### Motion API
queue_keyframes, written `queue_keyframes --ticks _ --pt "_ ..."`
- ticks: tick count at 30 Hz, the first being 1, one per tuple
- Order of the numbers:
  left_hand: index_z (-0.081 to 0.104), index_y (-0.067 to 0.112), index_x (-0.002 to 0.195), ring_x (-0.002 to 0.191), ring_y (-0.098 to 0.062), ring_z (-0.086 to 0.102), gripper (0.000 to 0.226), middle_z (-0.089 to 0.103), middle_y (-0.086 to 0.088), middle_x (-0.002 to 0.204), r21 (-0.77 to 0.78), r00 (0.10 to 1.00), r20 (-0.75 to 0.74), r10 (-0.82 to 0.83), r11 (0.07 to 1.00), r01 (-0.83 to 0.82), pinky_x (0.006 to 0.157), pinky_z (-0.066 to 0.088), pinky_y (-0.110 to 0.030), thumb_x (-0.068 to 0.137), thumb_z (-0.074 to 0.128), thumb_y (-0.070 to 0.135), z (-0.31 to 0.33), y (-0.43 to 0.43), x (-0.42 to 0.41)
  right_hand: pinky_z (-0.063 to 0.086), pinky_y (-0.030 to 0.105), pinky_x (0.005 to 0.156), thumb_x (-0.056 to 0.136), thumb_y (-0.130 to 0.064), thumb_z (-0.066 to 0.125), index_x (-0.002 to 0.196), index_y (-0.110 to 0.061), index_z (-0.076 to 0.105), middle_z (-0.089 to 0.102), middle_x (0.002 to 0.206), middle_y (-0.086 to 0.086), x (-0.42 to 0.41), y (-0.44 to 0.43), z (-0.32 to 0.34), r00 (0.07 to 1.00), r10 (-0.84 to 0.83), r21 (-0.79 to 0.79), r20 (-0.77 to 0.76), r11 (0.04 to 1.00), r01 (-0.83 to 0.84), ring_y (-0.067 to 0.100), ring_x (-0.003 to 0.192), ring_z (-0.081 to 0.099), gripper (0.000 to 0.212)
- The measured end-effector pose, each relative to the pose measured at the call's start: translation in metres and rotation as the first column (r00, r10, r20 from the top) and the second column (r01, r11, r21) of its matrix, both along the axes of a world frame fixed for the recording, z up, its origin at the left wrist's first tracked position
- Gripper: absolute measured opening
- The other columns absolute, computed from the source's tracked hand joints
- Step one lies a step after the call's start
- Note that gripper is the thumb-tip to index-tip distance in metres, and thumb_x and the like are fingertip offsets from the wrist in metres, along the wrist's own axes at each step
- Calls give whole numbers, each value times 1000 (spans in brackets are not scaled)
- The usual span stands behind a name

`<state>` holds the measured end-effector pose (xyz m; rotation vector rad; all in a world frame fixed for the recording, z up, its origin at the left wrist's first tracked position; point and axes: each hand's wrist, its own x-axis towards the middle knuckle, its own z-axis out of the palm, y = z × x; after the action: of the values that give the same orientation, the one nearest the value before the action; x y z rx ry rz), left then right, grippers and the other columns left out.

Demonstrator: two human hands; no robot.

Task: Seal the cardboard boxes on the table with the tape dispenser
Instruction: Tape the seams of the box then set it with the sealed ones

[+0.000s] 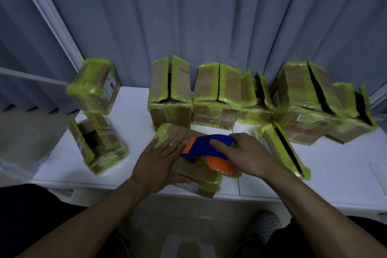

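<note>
The left hand (159, 159), fingers straight, steadied the probably light, crushable yellow-taped brown cardboard box (189, 168) while the right hand (245, 153) wrapped its fingers round the rigid blue-and-orange plastic tape dispenser (207, 148).

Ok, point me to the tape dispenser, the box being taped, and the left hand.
tape dispenser (204, 142), head view, on its blue body.
box being taped (192, 170), head view, on bare cardboard of its top.
left hand (159, 156), head view, on its back.
</note>
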<state>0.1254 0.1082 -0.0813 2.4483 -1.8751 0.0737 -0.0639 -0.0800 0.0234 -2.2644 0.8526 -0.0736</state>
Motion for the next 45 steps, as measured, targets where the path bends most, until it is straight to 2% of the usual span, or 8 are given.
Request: queue_keyframes --ticks 7,14,19,25,28,33,38,45 --pt "36 25 153 145 -16 34 103 32 5 159 15 1000 21 3 1000 -3 118 23 -46 77 28 94 -2 1 3 39 24 55 92 -67 56 75 -16 63 62 65 0 -20 -14 12 1000 -30 -25 -5 999 30 11 55 58 55" --pt "31 30 155 148 -16 27 99 29 5 161 54 1000 18 6 999 -7 120 19 -46 79 26 93 -1 2 4 40 22 55 94 -65 55 88 -15 64 65 79 1 -6 -6 6 995 -21 -93 -94 996 12 9 68 61 51" --pt "27 33 156 148 -16 27 98 26 7 161 71 999 40 27 997 -30 119 11 -43 79 23 93 2 17 26 42 28 57 94 -65 55 83 -12 62 61 73 4 14 9 -1 998 12 -83 -68 996 -17 14 65 59 55" --pt "-4 37 157 150 -9 -5 113 -10 14 162 153 990 -100 96 985 -80 122 -2 -44 68 23 100 13 22 37 40 28 56 94 -65 56 80 -18 57 58 74 0 33 20 -8 999 17 -85 -38 996 -20 12 67 56 50" --pt "-1 34 158 151 -9 -5 117 -7 14 163 111 983 -165 77 992 -59 123 2 -42 66 27 101 9 12 21 44 30 60 92 -68 55 83 -15 61 62 76 3 32 14 -11 999 9 -68 -37 998 -11 13 68 60 55" --pt "24 28 157 151 -17 17 113 16 6 163 21 995 -58 79 997 -78 121 15 -45 70 26 99 -2 5 18 45 30 59 92 -69 56 80 -11 63 63 72 5 28 8 -15 1000 -23 -36 -4 999 23 15 64 61 60" --pt "22 30 157 148 -16 22 110 22 5 162 -28 996 -69 63 997 -66 119 22 -45 71 28 98 -1 4 17 56 37 68 90 -72 55 89 -12 70 70 78 4 21 0 -10 999 -36 -14 31 999 36 14 70 67 62" --pt "22 30 157 150 -13 15 112 13 9 163 10 994 -82 71 997 -71 122 16 -42 69 26 100 0 3 18 39 19 55 92 -71 52 89 -23 65 66 78 -7 -3 -5 11 999 -32 -110 -25 994 29 5 67 62 50"
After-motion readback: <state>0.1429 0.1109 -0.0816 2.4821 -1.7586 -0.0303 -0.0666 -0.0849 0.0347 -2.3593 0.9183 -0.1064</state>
